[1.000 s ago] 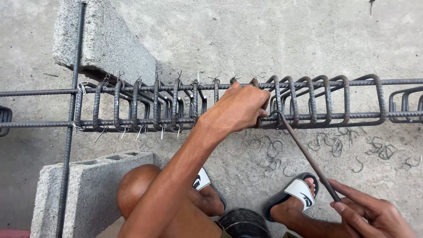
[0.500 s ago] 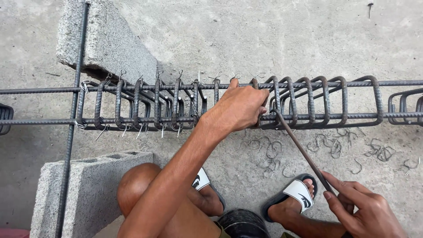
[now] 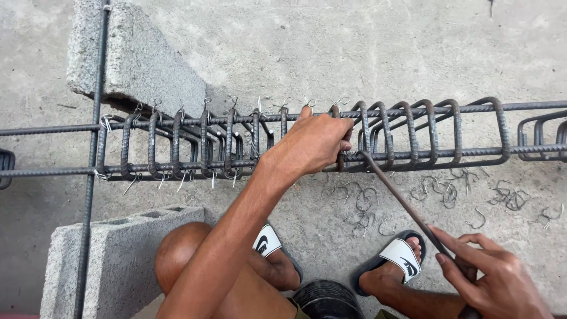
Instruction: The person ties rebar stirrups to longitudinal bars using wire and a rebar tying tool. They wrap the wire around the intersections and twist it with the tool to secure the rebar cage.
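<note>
From the head view, my left hand (image 3: 313, 142) is clamped around a stirrup (image 3: 338, 137) and the near long bar of the rebar cage (image 3: 413, 155) at mid-frame, while my right hand (image 3: 493, 280), lower right, pinches the handle of the tie hook (image 3: 401, 201), its tip at that joint. I judge I'm mid-tie; next comes a twisting pull to tighten the wire. Loose wire ties (image 3: 360, 204) litter the concrete below; concrete blocks (image 3: 133, 62) sit upper left and lower left, my sandals (image 3: 398, 254) underneath
</note>
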